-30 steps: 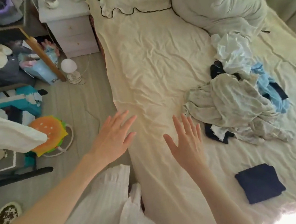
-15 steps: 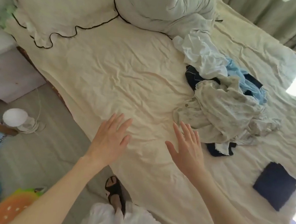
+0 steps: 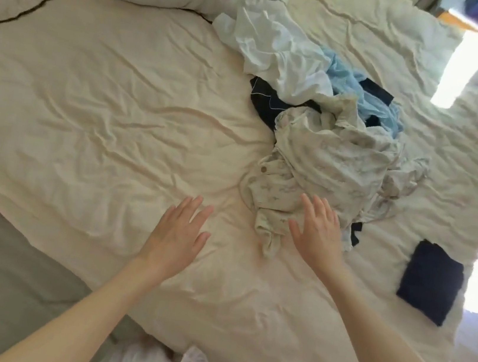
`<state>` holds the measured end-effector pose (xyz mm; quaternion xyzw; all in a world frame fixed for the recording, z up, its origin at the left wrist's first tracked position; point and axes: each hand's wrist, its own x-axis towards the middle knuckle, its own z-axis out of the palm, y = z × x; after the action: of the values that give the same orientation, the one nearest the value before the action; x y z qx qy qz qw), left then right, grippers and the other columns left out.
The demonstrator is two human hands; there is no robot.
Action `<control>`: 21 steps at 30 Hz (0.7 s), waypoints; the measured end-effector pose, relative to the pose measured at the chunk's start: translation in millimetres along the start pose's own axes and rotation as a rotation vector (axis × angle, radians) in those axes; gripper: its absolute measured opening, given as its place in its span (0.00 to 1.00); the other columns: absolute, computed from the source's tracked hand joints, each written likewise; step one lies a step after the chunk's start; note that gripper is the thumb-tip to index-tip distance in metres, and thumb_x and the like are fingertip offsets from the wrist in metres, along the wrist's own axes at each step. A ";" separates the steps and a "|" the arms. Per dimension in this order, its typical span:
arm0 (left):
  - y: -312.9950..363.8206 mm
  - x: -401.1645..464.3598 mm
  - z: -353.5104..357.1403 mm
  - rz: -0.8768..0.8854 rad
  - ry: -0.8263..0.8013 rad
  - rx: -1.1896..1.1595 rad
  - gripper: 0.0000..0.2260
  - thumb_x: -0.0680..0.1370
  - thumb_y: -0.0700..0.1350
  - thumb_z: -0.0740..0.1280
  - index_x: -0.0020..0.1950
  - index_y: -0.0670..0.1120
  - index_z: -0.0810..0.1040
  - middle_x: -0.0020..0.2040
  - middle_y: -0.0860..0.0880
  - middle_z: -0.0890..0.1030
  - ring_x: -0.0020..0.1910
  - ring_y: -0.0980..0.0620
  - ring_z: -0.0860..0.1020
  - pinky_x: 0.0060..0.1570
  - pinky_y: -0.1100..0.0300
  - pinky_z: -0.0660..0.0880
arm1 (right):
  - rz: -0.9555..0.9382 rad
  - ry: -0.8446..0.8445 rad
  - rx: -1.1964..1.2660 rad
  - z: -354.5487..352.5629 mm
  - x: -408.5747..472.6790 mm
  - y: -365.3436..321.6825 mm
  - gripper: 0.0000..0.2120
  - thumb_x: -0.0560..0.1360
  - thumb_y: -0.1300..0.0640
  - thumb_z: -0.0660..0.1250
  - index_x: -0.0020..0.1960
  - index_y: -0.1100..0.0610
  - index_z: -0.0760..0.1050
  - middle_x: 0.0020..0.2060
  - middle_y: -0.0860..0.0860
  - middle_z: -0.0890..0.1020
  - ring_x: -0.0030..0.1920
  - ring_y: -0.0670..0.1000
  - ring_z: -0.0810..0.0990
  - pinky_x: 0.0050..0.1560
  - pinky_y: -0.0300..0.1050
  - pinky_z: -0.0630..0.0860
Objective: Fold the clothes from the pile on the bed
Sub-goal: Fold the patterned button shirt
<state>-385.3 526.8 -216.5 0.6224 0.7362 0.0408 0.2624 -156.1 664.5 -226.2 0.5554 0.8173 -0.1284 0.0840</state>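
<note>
My left hand [image 3: 177, 235] hovers flat over the cream bed sheet [image 3: 101, 117], fingers straight, holding nothing. My right hand [image 3: 318, 231] is spread just as loosely over the near edge of the clothes pile [image 3: 325, 131]; whether it touches the fabric is unclear. The pile's dark garments are mostly buried. A folded navy piece [image 3: 430, 280] lies apart, on the right.

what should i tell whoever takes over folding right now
Left hand: open, empty, over bare sheet.
Right hand: open, fingers straight, at the near edge of the cream printed garment; contact unclear.
Pile: unfolded in the middle of the bed, white, light blue and dark pieces under and behind the cream one.
Done: one folded navy item to the right of the pile.
Left: fold everything in the pile, probably the cream garment first.
</note>
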 end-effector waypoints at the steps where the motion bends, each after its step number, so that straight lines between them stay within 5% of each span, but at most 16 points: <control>1: 2.2 12.9 3.2 0.013 -0.002 0.017 0.23 0.81 0.48 0.58 0.75 0.45 0.60 0.76 0.43 0.58 0.75 0.45 0.55 0.72 0.50 0.55 | 0.008 0.013 -0.011 1.9 16.5 6.9 0.28 0.80 0.48 0.58 0.76 0.56 0.56 0.75 0.57 0.59 0.76 0.56 0.52 0.74 0.53 0.49; 4: 10.0 55.5 11.1 0.045 0.037 -0.015 0.22 0.78 0.44 0.65 0.71 0.41 0.68 0.72 0.38 0.66 0.72 0.39 0.63 0.68 0.46 0.62 | 0.006 0.087 -0.119 10.1 68.1 22.1 0.29 0.78 0.48 0.61 0.75 0.58 0.58 0.74 0.58 0.62 0.75 0.57 0.55 0.73 0.56 0.53; 8: 13.8 103.7 30.0 0.085 0.007 -0.029 0.22 0.81 0.47 0.58 0.74 0.45 0.61 0.75 0.43 0.59 0.75 0.44 0.54 0.72 0.53 0.52 | 0.043 0.105 -0.226 29.9 122.6 33.0 0.32 0.74 0.44 0.66 0.72 0.61 0.63 0.67 0.59 0.70 0.68 0.59 0.66 0.66 0.58 0.62; 11: 16.6 127.4 39.7 0.100 -0.004 -0.033 0.23 0.81 0.48 0.57 0.75 0.46 0.58 0.76 0.45 0.56 0.76 0.47 0.51 0.72 0.57 0.50 | 0.034 0.238 -0.294 41.0 139.8 36.2 0.15 0.69 0.56 0.74 0.54 0.61 0.79 0.49 0.57 0.80 0.50 0.58 0.79 0.50 0.53 0.75; 14: 23.0 142.3 42.2 0.146 -0.011 -0.025 0.23 0.81 0.46 0.57 0.76 0.47 0.56 0.77 0.45 0.54 0.76 0.48 0.51 0.73 0.58 0.50 | -0.010 0.457 -0.027 45.1 134.0 35.6 0.02 0.68 0.65 0.74 0.38 0.62 0.81 0.36 0.56 0.82 0.37 0.58 0.80 0.37 0.50 0.75; 19: 59.3 172.6 25.9 0.292 0.132 -0.065 0.32 0.74 0.35 0.65 0.76 0.46 0.58 0.76 0.41 0.56 0.75 0.41 0.53 0.72 0.48 0.57 | -0.057 0.448 0.490 43.4 73.2 21.5 0.03 0.72 0.67 0.70 0.44 0.65 0.82 0.39 0.56 0.83 0.39 0.56 0.80 0.40 0.51 0.77; 21: 75.3 186.4 23.9 0.379 0.075 0.077 0.34 0.74 0.36 0.64 0.76 0.50 0.55 0.77 0.44 0.53 0.76 0.42 0.48 0.72 0.45 0.50 | -0.103 0.406 0.570 44.5 48.0 13.9 0.03 0.72 0.66 0.69 0.44 0.65 0.82 0.39 0.55 0.83 0.39 0.55 0.81 0.40 0.49 0.77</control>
<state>-323.7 711.9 -270.5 0.7574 0.6163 0.0843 0.1985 -161.2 698.4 -283.7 0.5288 0.7756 -0.2423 -0.2451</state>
